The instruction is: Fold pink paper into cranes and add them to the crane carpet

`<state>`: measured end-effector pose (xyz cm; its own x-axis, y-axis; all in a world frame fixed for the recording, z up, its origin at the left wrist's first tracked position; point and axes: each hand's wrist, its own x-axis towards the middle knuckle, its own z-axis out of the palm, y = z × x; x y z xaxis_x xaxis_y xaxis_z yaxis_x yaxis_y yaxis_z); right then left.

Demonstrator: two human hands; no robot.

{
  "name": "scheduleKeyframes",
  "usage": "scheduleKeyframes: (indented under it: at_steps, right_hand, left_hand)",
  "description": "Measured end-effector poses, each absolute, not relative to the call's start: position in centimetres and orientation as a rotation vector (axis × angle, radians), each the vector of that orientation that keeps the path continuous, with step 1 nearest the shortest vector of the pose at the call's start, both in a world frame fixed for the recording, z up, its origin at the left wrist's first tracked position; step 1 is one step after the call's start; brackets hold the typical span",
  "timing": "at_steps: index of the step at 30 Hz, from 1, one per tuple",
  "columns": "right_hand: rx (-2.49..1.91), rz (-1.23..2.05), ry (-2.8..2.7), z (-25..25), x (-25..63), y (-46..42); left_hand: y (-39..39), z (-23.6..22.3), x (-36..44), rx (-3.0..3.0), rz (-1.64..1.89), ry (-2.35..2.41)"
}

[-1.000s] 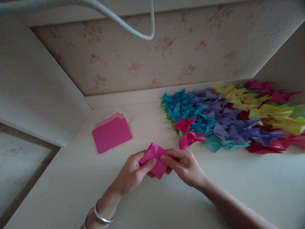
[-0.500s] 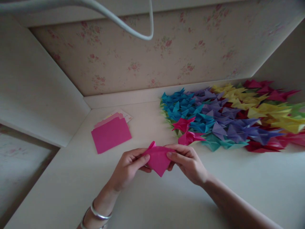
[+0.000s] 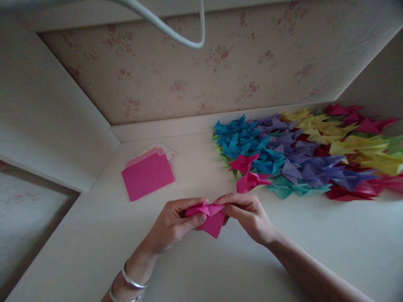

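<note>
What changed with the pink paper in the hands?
The top of the pink paper came down toward the person, making a pointed flap. The left hand and right hand both kept hold. The pink sheets and colourful folded shapes stayed put.

The pink paper (image 3: 214, 225) is held folded, its top flap (image 3: 210, 209) turned down.

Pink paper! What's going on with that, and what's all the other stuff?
A person is holding a piece of folded pink paper over a white tabletop. The left hand grips one side and the right hand pinches the other, with a triangular flap across its top. Overlapping flat sheets lie off to the left, and lots of colourful origami pieces crowd together on the right.
</note>
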<state>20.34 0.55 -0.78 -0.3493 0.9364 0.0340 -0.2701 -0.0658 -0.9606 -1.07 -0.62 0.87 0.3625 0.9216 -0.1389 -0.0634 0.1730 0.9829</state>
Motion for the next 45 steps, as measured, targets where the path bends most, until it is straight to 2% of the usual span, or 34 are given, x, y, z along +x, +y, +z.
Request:
scheduleKeyframes:
  at_steps: [8, 14, 19, 26, 34, 45]
  right_hand:
    - [-0.857, 1.586, -1.182, -0.6, 20.2, 0.9]
    - [-0.868, 1.644, -1.150, -0.4, 20.4, 0.9]
    - [-0.858, 1.657, -1.119, -0.2, 20.4, 0.9]
    - [-0.813, 1.391, -1.348, 0.2, 20.5, 0.6]
    - [-0.858, 1.351, -1.363, 0.0, 20.5, 0.9]
    - [-0.979, 1.594, -1.082, -0.1, 20.6, 1.1]
  left_hand:
    - [-0.5, 1.2, -0.8, 1.167, 0.849, 1.096]
    - [-0.4, 1.1, -1.0, 1.458, 0.970, 1.002]
    - [-0.4, 1.0, -1.4, 1.318, 0.945, 0.961]
    - [-0.5, 0.1, -1.5, 1.040, 0.967, 0.978]
    - [0.0, 0.6, -1.3, 1.151, 1.010, 1.092]
    - [-0.4, 0.3, -1.4, 1.246, 1.065, 1.115]
